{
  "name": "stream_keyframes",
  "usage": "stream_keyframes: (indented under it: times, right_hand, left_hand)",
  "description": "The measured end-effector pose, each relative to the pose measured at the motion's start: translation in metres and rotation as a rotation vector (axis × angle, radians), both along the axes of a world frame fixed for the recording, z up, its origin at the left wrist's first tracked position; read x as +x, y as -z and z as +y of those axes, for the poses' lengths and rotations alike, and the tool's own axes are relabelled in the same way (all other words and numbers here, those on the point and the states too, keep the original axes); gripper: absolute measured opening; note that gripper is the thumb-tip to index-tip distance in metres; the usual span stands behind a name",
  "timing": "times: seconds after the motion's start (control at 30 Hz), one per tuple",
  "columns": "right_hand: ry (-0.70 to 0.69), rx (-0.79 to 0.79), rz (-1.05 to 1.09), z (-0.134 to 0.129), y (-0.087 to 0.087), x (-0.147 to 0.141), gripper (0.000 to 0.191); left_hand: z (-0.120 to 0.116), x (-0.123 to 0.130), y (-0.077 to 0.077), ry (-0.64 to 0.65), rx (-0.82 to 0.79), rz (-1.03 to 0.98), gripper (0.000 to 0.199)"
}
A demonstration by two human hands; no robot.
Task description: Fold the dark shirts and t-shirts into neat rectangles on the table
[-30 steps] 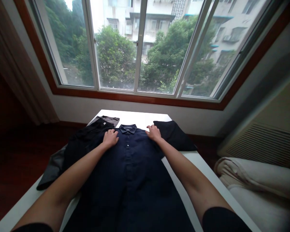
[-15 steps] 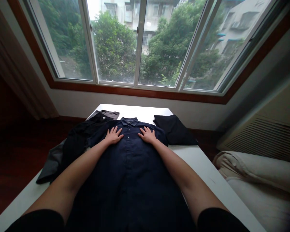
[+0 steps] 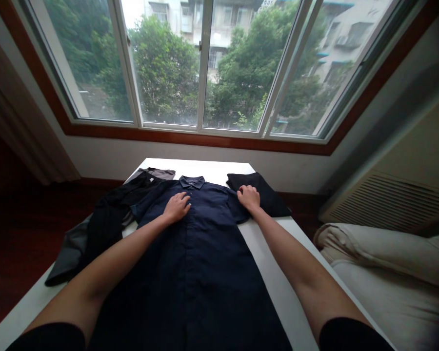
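Note:
A navy button-up shirt (image 3: 205,253) lies face up and spread out on a white table (image 3: 278,263), its collar toward the window. My left hand (image 3: 177,207) rests on the chest beside the button placket, fingers apart and slightly bent. Over at the sleeve on the right side, my right hand (image 3: 249,198) has its fingers curled at the sleeve's outer edge, close to a folded black garment (image 3: 269,197). The fingertips there are partly hidden.
Black and grey garments (image 3: 106,214) lie in a loose heap along the table's left side. A rolled cream bundle (image 3: 384,248) sits beyond the right edge, below a vented unit (image 3: 388,200). A wide window (image 3: 201,73) stands behind the table.
My right hand has moved outward from the chest to the sleeve, its fingers now curled. My left hand has shifted slightly toward the placket. The view has turned a little right.

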State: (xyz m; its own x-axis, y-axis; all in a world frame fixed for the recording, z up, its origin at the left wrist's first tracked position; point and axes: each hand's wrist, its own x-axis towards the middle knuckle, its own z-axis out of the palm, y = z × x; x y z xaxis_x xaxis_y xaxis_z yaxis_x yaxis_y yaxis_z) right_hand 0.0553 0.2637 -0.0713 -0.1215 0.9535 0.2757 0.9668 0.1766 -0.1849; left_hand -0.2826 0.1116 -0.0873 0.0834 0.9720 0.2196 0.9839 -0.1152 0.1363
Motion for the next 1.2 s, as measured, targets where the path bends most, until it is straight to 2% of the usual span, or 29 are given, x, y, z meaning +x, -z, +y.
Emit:
stream_keyframes:
  times: [0.1, 0.17, 0.23, 0.3, 0.4, 0.5, 0.67, 0.77, 0.87, 1.03, 1.13, 1.2]
  right_hand:
    - [0.032, -0.167, -0.026, 0.006, 0.005, 0.034, 0.045]
    - [-0.030, -0.247, -0.031, 0.007, 0.009, 0.042, 0.047]
    - [-0.119, -0.260, -0.036, 0.005, 0.011, 0.041, 0.040]
    - [-0.243, -0.255, -0.012, 0.001, 0.011, 0.034, 0.027]
    - [-0.383, -0.200, 0.153, 0.002, 0.003, 0.027, 0.014]
    - [-0.322, -0.114, 0.293, 0.014, -0.014, 0.028, 0.014]
    - [-0.158, -0.115, 0.181, 0.048, -0.048, 0.042, 0.019]
    - [-0.109, -0.109, 0.145, 0.060, -0.055, 0.050, 0.026]
    - [-0.066, -0.144, 0.120, 0.059, -0.044, 0.058, 0.031]
    - [0.046, -0.220, 0.150, 0.049, -0.009, 0.070, 0.033]
    - [0.162, -0.209, 0.266, 0.044, 0.004, 0.077, 0.045]
    - [0.244, -0.194, 0.366, 0.038, 0.010, 0.082, 0.054]
  left_hand:
    - [-0.041, 0.048, 0.000, 0.243, -0.018, -0.051, 0.046]
    - [-0.073, 0.080, 0.001, 0.406, -0.060, -0.080, 0.049]
    - [-0.103, 0.108, 0.002, 0.525, -0.116, -0.101, 0.057]
    - [-0.128, 0.129, 0.005, 0.598, -0.170, -0.117, 0.067]
    - [-0.153, 0.149, 0.008, 0.624, -0.240, -0.140, 0.078]
    - [-0.172, 0.161, 0.007, 0.637, -0.287, -0.152, 0.083]
    - [-0.199, 0.179, -0.010, 0.758, -0.313, -0.190, 0.083]
    - [-0.212, 0.189, -0.018, 0.826, -0.327, -0.197, 0.084]
    - [-0.220, 0.198, -0.018, 0.874, -0.320, -0.189, 0.084]
    - [-0.234, 0.205, -0.006, 0.963, -0.303, -0.169, 0.081]
    - [-0.237, 0.204, -0.010, 1.012, -0.308, -0.189, 0.076]
    - [-0.226, 0.201, -0.017, 0.997, -0.281, -0.217, 0.074]
